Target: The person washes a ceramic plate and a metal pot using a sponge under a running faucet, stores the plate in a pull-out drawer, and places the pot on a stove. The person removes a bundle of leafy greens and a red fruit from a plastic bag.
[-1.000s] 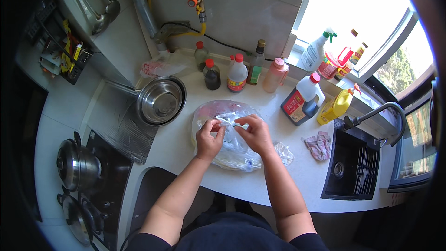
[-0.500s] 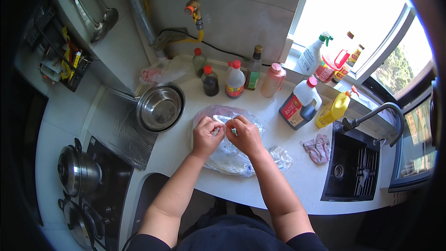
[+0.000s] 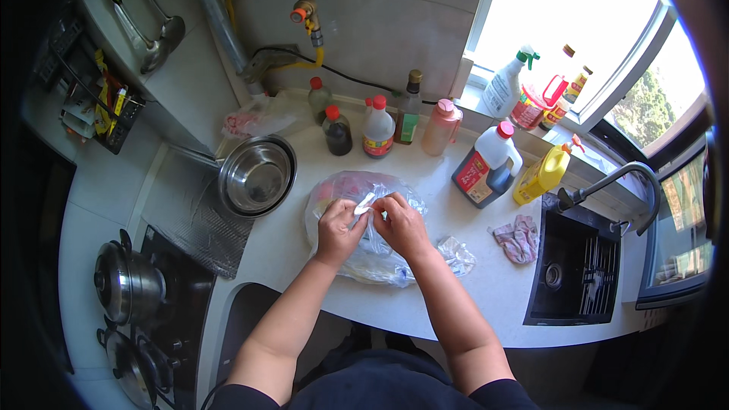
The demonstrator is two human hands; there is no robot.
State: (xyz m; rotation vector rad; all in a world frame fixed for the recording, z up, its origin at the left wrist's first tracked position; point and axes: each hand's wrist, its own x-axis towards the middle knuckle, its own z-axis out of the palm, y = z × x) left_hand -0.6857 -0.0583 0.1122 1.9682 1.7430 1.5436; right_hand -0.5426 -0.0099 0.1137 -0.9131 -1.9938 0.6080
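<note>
On the counter in front of me lies a bulging clear plastic bag (image 3: 370,264), its contents blurred by the crinkled film. Both my hands are over its upper middle, fingertips almost meeting. My left hand (image 3: 339,229) pinches a twisted white strip (image 3: 364,203), which looks like part of the bag's gathered plastic. Close beside it, my right hand (image 3: 401,225) has its thumb and fingers pressed together at the strip's lower end; what they grip is mostly hidden. A crumpled clear end of plastic (image 3: 456,257) spreads out by my right wrist.
Sauce bottles (image 3: 378,133) line the back, with a large dark-filled jug (image 3: 487,167) and a yellow bottle (image 3: 543,176) to the right. A pink cloth (image 3: 517,240) lies by the black sink (image 3: 550,300). Leftward are a steel pan (image 3: 257,176) and the stove (image 3: 178,277).
The white strip now stands up above my left fingertips, where before it was lower and less visible. My hands have shifted slightly; the whole view has moved a little too.
</note>
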